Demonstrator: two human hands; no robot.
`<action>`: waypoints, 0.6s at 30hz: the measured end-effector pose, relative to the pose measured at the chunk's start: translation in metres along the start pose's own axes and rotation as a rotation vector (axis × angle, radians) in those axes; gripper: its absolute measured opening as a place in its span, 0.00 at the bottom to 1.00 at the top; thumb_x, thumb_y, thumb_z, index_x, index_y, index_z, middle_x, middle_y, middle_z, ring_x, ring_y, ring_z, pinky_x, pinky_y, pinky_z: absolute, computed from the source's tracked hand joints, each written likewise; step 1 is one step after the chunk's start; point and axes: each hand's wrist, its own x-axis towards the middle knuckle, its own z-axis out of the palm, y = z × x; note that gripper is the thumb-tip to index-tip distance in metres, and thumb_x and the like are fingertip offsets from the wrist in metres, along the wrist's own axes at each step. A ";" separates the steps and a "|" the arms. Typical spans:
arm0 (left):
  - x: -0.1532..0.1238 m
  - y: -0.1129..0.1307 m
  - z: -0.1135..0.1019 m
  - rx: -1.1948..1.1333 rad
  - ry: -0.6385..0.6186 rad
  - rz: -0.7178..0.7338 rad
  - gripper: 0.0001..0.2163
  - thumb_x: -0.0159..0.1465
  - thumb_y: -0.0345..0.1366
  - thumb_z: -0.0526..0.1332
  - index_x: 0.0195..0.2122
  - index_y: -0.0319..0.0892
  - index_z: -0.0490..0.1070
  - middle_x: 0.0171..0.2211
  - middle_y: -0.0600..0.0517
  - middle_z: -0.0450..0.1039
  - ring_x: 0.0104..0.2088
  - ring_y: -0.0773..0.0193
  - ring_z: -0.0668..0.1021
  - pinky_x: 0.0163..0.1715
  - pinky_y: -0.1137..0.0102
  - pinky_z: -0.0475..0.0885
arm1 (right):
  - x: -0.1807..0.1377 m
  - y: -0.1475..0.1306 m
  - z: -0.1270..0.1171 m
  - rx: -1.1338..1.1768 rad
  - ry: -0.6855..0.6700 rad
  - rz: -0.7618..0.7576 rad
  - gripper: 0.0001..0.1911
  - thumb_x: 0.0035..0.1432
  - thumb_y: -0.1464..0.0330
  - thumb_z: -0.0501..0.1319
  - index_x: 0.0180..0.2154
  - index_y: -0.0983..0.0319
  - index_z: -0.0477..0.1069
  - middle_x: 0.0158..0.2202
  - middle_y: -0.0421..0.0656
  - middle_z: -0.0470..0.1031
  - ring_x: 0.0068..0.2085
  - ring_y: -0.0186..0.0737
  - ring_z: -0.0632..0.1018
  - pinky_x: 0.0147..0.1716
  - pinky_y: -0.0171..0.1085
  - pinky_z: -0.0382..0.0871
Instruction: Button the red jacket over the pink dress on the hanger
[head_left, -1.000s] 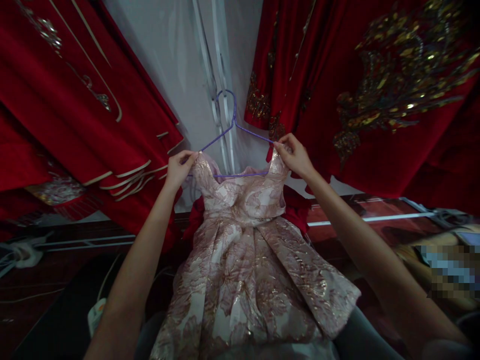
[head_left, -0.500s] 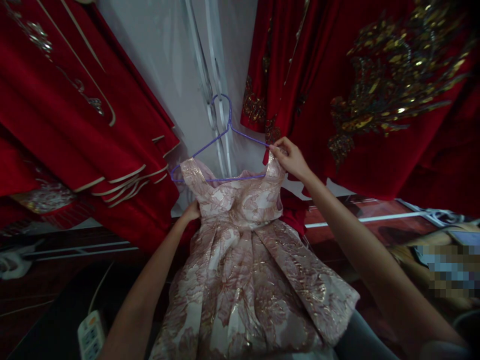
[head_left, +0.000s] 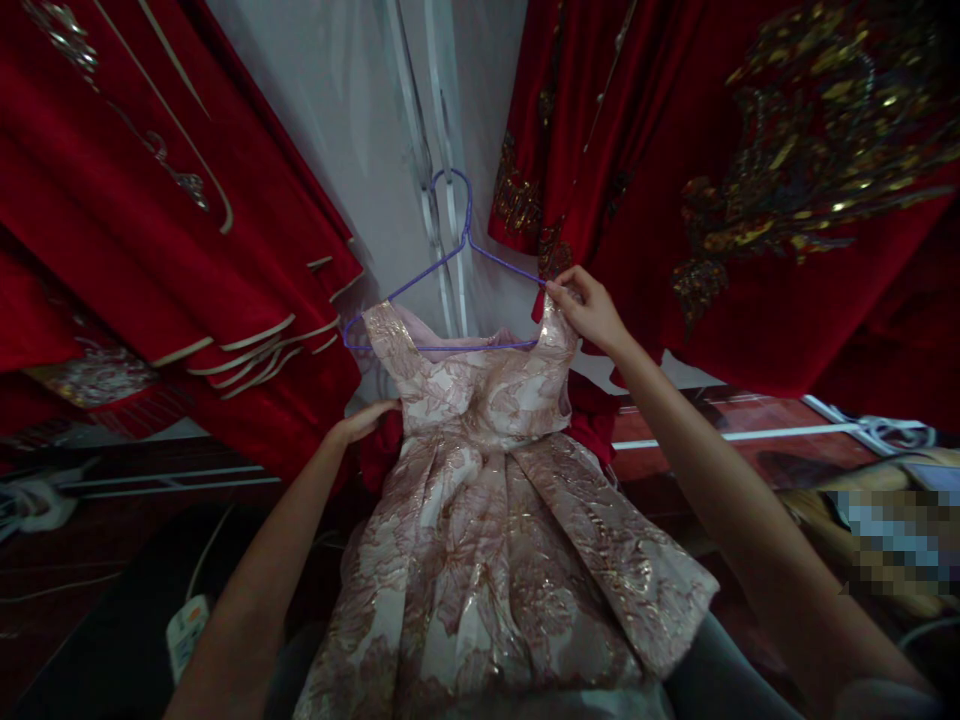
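A pale pink sleeveless dress (head_left: 465, 520) with a metallic floral pattern and a pleated skirt lies over my lap. A thin purple hanger (head_left: 429, 271) runs through its two shoulder straps, with the hook pointing up. My right hand (head_left: 592, 312) is closed, pinching the right-side strap where it crosses the hanger's arm. On the other side, my left hand (head_left: 367, 420) rests against the dress's bodice edge below the armhole, fingers stretched out. Its fingertips are partly hidden behind the fabric.
Red garments with pale piping (head_left: 187, 230) hang at the left. More red garments (head_left: 637, 200), with gold sequins, hang at the right. Behind the hanger is a grey-white surface with pale poles (head_left: 442, 200). A white power strip (head_left: 186, 630) sits at lower left.
My left hand has drawn slightly outward from the dress's side, and more of its fingers show. The hanger and bodice sit slightly higher; my right hand keeps its pinch on the strap.
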 end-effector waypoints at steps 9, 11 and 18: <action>-0.021 0.011 -0.017 0.169 -0.075 -0.113 0.18 0.47 0.44 0.67 0.37 0.40 0.75 0.30 0.51 0.74 0.25 0.70 0.71 0.23 0.76 0.61 | 0.000 -0.003 -0.001 -0.008 -0.001 0.001 0.21 0.55 0.47 0.55 0.32 0.58 0.65 0.27 0.39 0.68 0.28 0.35 0.67 0.28 0.36 0.61; -0.022 0.012 -0.018 0.250 -0.091 -0.127 0.18 0.45 0.46 0.68 0.32 0.38 0.76 0.25 0.52 0.72 0.21 0.71 0.68 0.20 0.75 0.58 | 0.000 -0.005 -0.002 -0.005 -0.005 0.011 0.21 0.55 0.47 0.56 0.32 0.58 0.65 0.27 0.39 0.68 0.28 0.35 0.67 0.28 0.36 0.60; -0.024 0.021 -0.022 0.302 0.111 -0.079 0.19 0.43 0.48 0.67 0.30 0.38 0.75 0.25 0.50 0.73 0.23 0.67 0.71 0.19 0.76 0.60 | 0.000 -0.006 -0.003 0.010 -0.010 0.008 0.20 0.55 0.48 0.57 0.31 0.59 0.65 0.27 0.39 0.68 0.28 0.34 0.67 0.29 0.35 0.61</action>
